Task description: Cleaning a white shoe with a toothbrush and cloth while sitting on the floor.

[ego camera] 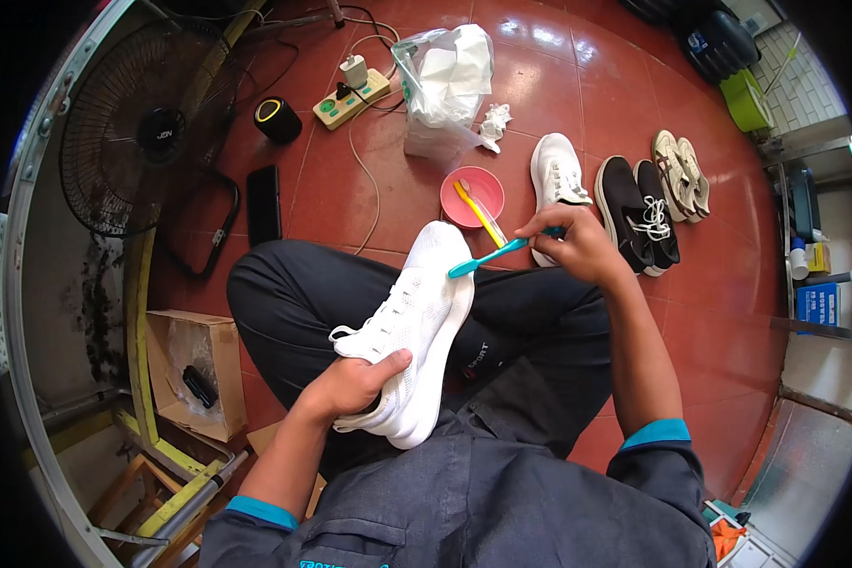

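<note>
My left hand [358,383] grips a white knit sneaker [426,305] at its heel opening, the toe pointing away from me over my lap. In my right hand [575,238] is a teal toothbrush [493,257], its head against the side of the upper near the toe; its bristles are hidden. Beyond the shoe stands a pink bowl [454,209] with a yellow toothbrush [477,213] leaning across it. Another white sneaker [557,167] rests on the floor, partly behind my right hand.
Black sneakers [614,199] and beige sneakers [674,167] stand at the right. A plastic bag of white paper [447,78], crumpled tissue [495,128], a power strip [351,99], a black speaker [278,119] and a phone [263,204] lie ahead. A fan [160,135] and cardboard box [231,376] are left.
</note>
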`<state>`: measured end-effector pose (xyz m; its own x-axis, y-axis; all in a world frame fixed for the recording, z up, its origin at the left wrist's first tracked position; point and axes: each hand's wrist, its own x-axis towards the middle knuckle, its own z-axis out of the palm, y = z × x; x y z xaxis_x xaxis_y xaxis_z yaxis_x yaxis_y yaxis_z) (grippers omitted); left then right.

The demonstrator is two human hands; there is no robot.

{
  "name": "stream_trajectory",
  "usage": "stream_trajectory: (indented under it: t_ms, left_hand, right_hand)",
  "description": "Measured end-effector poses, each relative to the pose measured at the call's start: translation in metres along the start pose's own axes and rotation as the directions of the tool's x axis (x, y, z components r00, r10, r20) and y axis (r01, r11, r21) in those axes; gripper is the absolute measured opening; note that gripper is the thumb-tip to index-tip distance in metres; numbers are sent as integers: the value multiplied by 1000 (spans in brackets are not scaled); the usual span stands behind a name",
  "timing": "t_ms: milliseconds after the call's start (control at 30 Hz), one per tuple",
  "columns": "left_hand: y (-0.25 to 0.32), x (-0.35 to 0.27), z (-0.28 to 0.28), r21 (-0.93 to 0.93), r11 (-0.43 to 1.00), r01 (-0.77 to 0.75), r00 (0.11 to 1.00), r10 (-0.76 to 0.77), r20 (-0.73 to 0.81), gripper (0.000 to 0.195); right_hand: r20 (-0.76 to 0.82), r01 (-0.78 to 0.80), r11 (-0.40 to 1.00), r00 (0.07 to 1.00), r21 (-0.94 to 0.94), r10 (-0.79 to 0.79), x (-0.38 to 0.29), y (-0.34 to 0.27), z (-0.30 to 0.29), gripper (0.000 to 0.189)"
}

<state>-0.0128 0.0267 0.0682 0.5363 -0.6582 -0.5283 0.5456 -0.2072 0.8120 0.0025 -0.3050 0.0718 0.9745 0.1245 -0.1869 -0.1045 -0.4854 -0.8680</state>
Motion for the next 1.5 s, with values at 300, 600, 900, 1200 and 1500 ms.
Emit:
stream_trajectory:
  t_ms: [300, 600, 900, 1200, 1500]
  left_hand:
    - [11, 0, -8, -113, 985, 133, 991, -135, -2, 40]
    - [25, -2, -33, -119, 946, 303, 953, -299, 46, 38]
    - [18, 3, -37, -145, 943, 301, 953, -294, 69, 39]
    - [18, 3, -32, 66, 964, 258, 963, -262, 69, 32]
    - [10, 5, -34, -102, 949, 297, 954, -290, 82, 33]
  right_hand:
    - [162, 307, 919, 948, -246, -273, 14, -31, 8, 18]
    - [139, 149, 934, 984, -326, -109, 40, -25, -3, 15]
    - [201, -13, 963, 977, -271, 69, 45, -26, 11, 15]
    - [198, 237, 908, 964, -345, -177, 47, -35, 11, 15]
    - [188, 188, 922, 974, -339, -130, 39, -37, 23, 14]
